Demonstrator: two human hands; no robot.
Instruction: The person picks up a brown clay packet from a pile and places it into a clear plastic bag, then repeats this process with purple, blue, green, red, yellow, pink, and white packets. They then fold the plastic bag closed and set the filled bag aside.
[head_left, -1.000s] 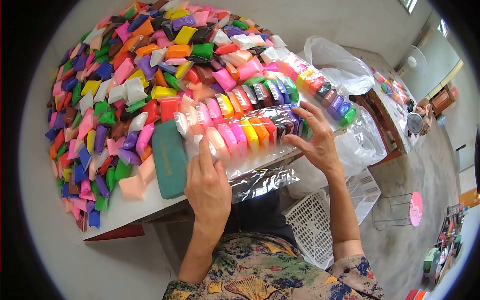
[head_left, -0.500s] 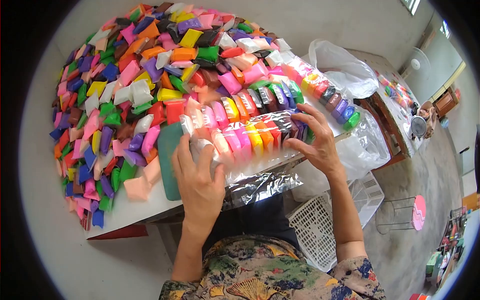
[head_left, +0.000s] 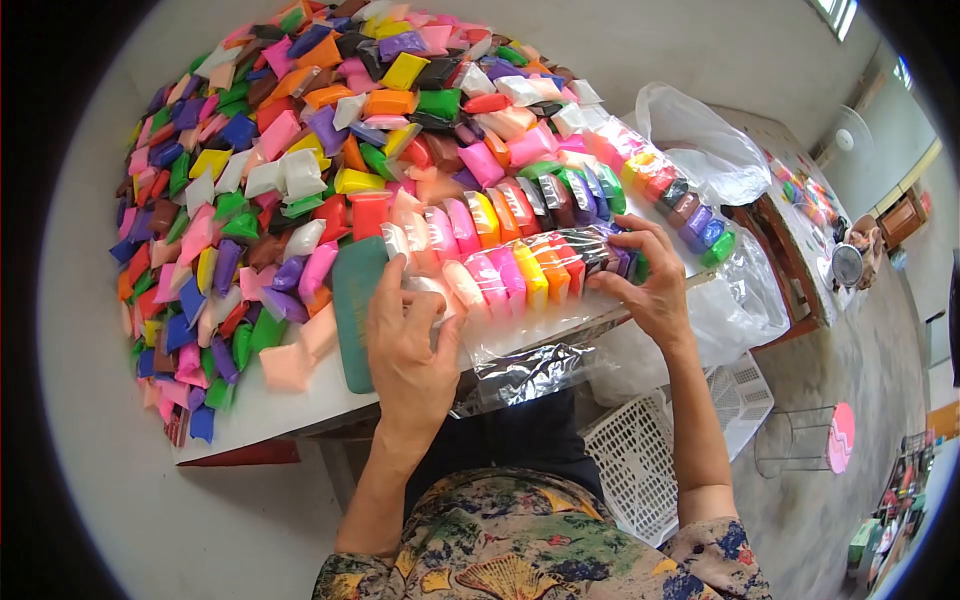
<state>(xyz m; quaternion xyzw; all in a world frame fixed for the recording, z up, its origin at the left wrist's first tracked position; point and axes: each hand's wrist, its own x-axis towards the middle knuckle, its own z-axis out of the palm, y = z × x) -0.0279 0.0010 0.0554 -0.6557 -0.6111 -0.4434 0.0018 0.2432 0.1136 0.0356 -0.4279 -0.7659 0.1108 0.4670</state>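
A row of soft, coloured packets (head_left: 530, 278) lies under clear film near the table's front edge, between my two hands. My left hand (head_left: 412, 345) has its fingers curved around the left end, where white and peach packets sit. My right hand (head_left: 652, 285) holds the right end between thumb and fingers, by the dark and purple packets. Loose clear film (head_left: 530, 372) hangs over the table edge below the row. Just behind lies a second row of packets (head_left: 500, 215). A flat green block (head_left: 358, 315) rests left of my left hand.
A big heap of loose coloured packets (head_left: 260, 180) covers the table's left and back. Another wrapped row (head_left: 675, 195) lies at the right, beside clear plastic bags (head_left: 700, 150). White plastic baskets (head_left: 635, 455) stand below the table edge. A pink-topped stool (head_left: 841, 437) is on the floor.
The whole view has shifted slightly to the right. My left fingers have drawn a little closer around the row's left end; my right hand keeps its place at the other end.
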